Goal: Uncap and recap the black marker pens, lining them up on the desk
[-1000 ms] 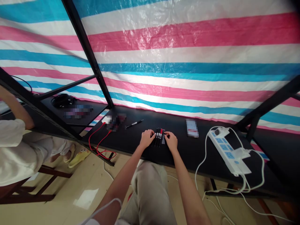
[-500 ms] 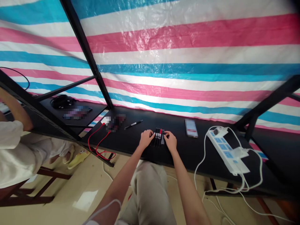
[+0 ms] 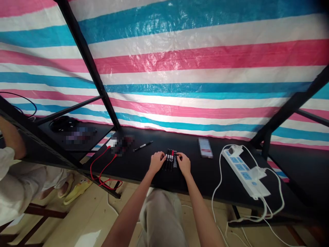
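Observation:
A row of several black pens (image 3: 170, 159), one with a red part, lies side by side on the black table (image 3: 144, 164). My left hand (image 3: 156, 162) rests at the row's left side with curled fingers touching the outer pens. On the row's right side, my right hand (image 3: 183, 163) has its fingers bent and pinched on the outermost pen. Another black pen (image 3: 143, 146) lies apart, farther back and to the left.
A white power strip (image 3: 243, 172) with white cables lies at the right. A small blurred card (image 3: 205, 148) sits behind the pens. Red wires (image 3: 102, 168) hang off the table's left end. A person in white sits at far left (image 3: 15, 185). Black frame posts and a striped tarp stand behind.
The camera tilted up, so the table and hands sit lower in view. Both hands stay at the sides of the pen row, hardly moved.

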A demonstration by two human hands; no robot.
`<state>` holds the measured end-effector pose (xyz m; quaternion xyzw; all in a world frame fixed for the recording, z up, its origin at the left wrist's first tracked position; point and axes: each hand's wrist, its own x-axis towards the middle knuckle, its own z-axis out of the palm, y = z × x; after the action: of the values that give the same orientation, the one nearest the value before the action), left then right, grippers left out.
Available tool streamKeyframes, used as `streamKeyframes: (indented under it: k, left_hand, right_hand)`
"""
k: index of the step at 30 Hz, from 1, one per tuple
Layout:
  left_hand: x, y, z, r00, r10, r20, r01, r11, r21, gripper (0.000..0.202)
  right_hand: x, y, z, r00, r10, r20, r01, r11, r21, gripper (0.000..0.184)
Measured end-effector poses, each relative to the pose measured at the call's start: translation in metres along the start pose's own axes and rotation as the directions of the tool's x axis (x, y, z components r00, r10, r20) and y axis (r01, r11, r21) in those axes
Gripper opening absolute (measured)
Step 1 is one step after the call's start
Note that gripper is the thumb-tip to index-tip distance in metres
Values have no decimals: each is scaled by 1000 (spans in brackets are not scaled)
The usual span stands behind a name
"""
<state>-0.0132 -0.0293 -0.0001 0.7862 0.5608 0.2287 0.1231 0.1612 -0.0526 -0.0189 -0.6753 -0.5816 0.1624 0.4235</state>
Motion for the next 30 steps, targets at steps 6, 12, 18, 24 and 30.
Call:
streamKeyframes:
  k: [6,12,18,24,30]
  left_hand:
    - [-2,0,-2,1000,1,13,-1,1000,-13,21]
    - [-2,-3,0,1000,12,-16,-12,999,-34,18]
    - [1,-13,7,990,-103,-95,83,978,-193,17]
    - [7,-38,1,923,-294,-249,222,934,-280,12]
    - [27,-61,-31,876,-228,-425,308,943,130,39]
  right_hand:
    - [-1,-1,-1,1000,27,15,-27,1000,7,31]
    - [-1,-2,-1,1000,22,6,-22,1000,17,31]
    - [-1,1,1,999,33,3,-33,999,28,30]
    - [0,3,2,998,46,-33,-44,997,56,32]
    - [0,4,2,996,67,-59,-59,992,115,34]
